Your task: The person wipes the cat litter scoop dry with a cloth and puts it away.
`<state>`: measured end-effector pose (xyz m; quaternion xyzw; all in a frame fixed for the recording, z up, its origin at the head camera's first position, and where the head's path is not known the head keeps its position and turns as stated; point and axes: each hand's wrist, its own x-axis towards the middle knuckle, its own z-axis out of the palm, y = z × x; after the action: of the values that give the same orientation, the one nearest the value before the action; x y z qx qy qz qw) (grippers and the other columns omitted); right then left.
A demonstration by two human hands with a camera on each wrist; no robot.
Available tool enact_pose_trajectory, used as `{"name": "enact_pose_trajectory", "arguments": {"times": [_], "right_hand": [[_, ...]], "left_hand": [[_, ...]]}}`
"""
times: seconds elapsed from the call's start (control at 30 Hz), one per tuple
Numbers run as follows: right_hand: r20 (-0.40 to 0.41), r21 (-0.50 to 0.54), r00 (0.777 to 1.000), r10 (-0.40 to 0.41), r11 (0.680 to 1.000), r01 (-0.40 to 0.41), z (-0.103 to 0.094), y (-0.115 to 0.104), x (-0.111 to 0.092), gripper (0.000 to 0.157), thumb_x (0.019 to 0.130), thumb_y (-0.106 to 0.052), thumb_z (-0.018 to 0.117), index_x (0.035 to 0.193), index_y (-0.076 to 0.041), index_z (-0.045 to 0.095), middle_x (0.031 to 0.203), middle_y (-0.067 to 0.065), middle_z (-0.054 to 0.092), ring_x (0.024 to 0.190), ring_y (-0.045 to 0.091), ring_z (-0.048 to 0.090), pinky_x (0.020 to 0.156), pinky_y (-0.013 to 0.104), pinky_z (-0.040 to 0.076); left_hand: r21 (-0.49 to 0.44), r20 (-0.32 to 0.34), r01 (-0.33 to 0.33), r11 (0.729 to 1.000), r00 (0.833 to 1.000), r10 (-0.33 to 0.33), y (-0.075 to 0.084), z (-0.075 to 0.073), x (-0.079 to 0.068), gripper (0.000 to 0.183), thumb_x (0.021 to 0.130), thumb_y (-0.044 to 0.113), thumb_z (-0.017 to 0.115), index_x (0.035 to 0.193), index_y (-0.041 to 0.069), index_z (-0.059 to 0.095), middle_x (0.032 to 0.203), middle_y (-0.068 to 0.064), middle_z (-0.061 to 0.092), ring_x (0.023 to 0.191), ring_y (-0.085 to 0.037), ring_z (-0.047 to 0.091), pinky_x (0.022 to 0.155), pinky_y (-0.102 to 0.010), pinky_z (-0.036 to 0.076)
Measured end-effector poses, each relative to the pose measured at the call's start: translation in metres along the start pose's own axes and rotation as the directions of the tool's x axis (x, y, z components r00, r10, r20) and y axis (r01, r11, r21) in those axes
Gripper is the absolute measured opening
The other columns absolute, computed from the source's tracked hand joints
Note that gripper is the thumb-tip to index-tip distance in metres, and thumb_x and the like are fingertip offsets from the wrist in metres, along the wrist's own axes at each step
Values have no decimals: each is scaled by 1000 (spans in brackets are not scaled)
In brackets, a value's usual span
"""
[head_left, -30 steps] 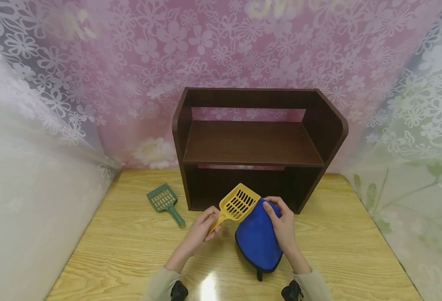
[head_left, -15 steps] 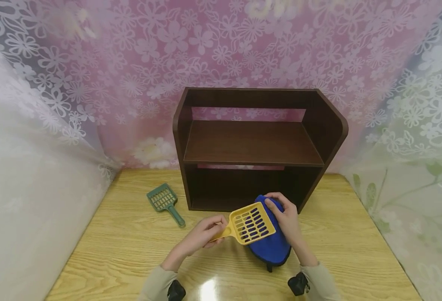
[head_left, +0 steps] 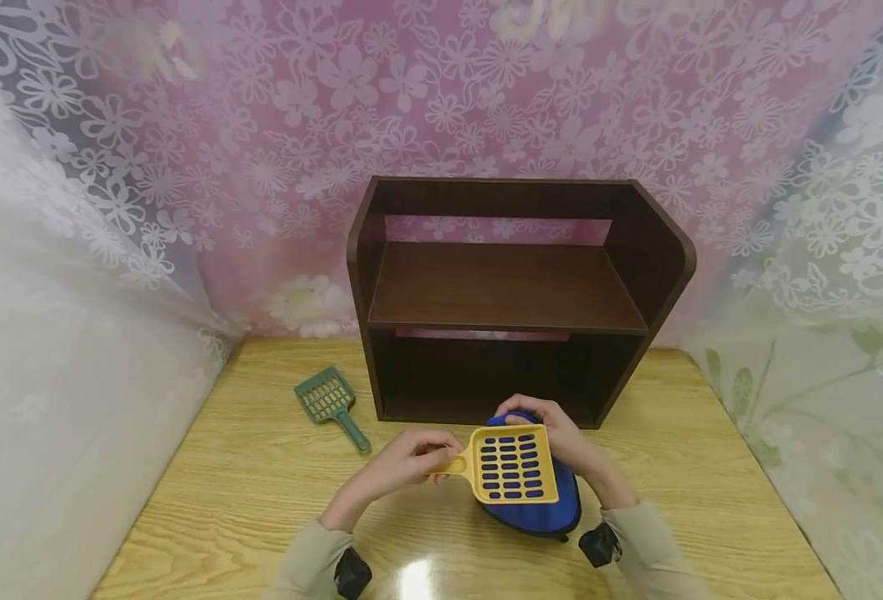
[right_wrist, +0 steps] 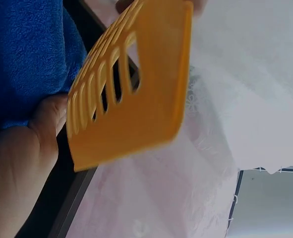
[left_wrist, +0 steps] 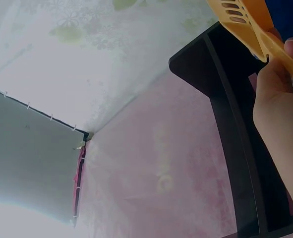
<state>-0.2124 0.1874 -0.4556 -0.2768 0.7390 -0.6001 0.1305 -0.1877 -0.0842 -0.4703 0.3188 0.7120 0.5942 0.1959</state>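
Observation:
My left hand pinches the handle of a yellow slotted litter scoop, thumb on top, the scoop's blade reaching to the right. Behind the blade is a folded blue cloth with black edging and a small black loop at its lower end. The right hand grips this cloth near its top, and part of its fingers is hidden by the scoop. Up close in the right wrist view, the scoop's blade stands right beside the right thumb, and the cloth has a plush, towel-like nap.
A green litter scoop lies on the wooden table to the left. Beyond my hands stands a dark brown two-tier shelf. Floral curtains enclose the table at the back and sides.
The scoop has swung from pointing up and right to lying level across the front of the cloth. My right hand has shifted its hold along the cloth's top edge, turning the cloth.

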Motion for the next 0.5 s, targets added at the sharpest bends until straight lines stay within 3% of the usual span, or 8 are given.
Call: {"name": "enact_pose_trajectory", "arguments": {"times": [0.1, 0.23, 0.4, 0.5], "right_hand": [[26, 36, 999, -37, 999, 36, 5, 0, 0, 20, 97, -12, 44, 112, -5, 56, 95, 13, 60, 81, 32, 61, 69, 39, 55], [-18, 9, 999, -46, 999, 46, 5, 0, -2, 19, 97, -9, 45, 110, -5, 57, 95, 12, 60, 83, 40, 58, 69, 38, 55], [-107, -76, 994, -8, 997, -1, -5, 7, -9, 17, 96, -12, 48, 107, -7, 60, 98, 8, 61, 86, 27, 60, 71, 33, 54], [-150, -123, 989, 3, 992, -21, -13, 17, -14, 17, 96, -16, 49, 108, -9, 59, 100, 5, 61, 87, 19, 60, 74, 30, 53]], "left_hand": [[5, 10, -15, 1000, 1000, 15, 1, 1, 2, 23, 97, 26, 46, 101, 14, 65, 66, -3, 56, 47, -11, 44, 38, -20, 30], [7, 3, -3, 1000, 1000, 3, -1, 1, 2, 23, 97, 27, 46, 100, 15, 65, 66, -3, 56, 49, -14, 46, 39, -19, 31], [2, -11, 25, 1000, 1000, -25, -4, -4, -5, 22, 98, 23, 46, 103, 12, 64, 68, -8, 55, 56, -9, 52, 42, -19, 30], [1, -21, 49, 999, 999, -49, -3, -8, -10, 23, 98, 20, 45, 106, 9, 63, 69, -18, 54, 55, -8, 50, 43, -20, 29]]}}
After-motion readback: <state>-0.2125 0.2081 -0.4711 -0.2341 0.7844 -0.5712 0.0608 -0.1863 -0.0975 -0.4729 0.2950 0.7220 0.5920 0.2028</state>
